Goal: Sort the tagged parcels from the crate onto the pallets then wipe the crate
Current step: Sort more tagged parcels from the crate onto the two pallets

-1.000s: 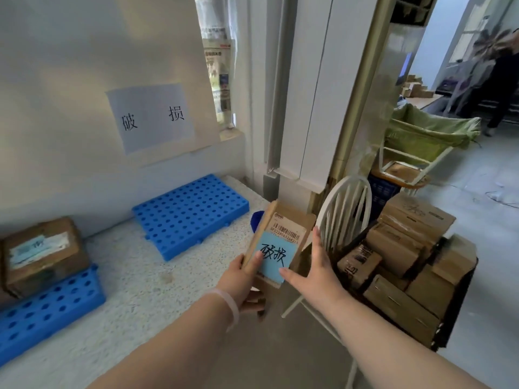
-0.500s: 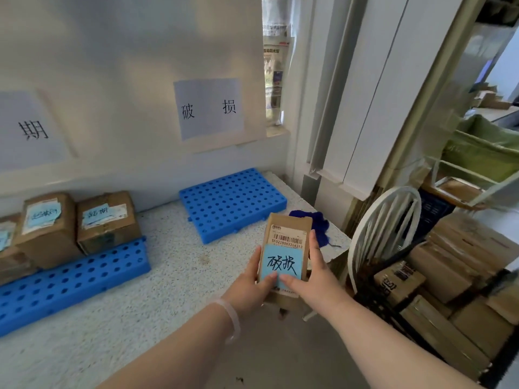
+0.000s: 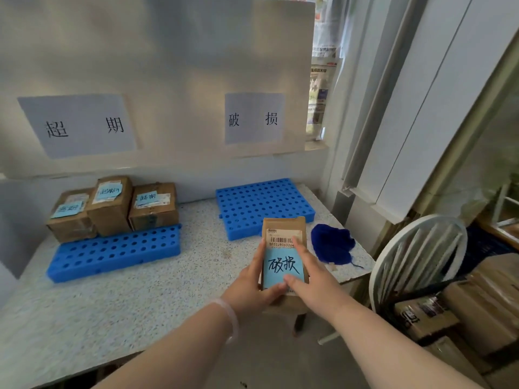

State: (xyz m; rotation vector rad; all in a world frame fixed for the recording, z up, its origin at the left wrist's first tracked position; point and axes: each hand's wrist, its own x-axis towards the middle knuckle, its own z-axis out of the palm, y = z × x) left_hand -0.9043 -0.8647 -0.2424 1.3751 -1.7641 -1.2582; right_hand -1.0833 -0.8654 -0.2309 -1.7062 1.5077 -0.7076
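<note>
I hold a small brown parcel (image 3: 283, 228) with a barcode label and a blue tag reading 破损, above the table's front edge. My left hand (image 3: 254, 287) grips its left side and my right hand (image 3: 309, 282) grips its right side, thumbs on the tag. Just beyond the parcel lies a bare blue pallet (image 3: 264, 206) under the wall sign 破损 (image 3: 254, 119). To the left, another blue pallet (image 3: 115, 251) carries three tagged parcels (image 3: 112, 206) under the sign 超期 (image 3: 81, 124). The crate of parcels (image 3: 449, 313) sits at the lower right.
A dark blue cloth (image 3: 332, 245) lies on the speckled table (image 3: 140, 299) right of the bare pallet. A white chair (image 3: 415, 259) stands between the table and the crate. White panels lean against the wall at the right.
The view has swung left from the crate to the table. Both hands have carried the parcel over the table's front edge, toward the right pallet. The left pallet's parcels have come into view.
</note>
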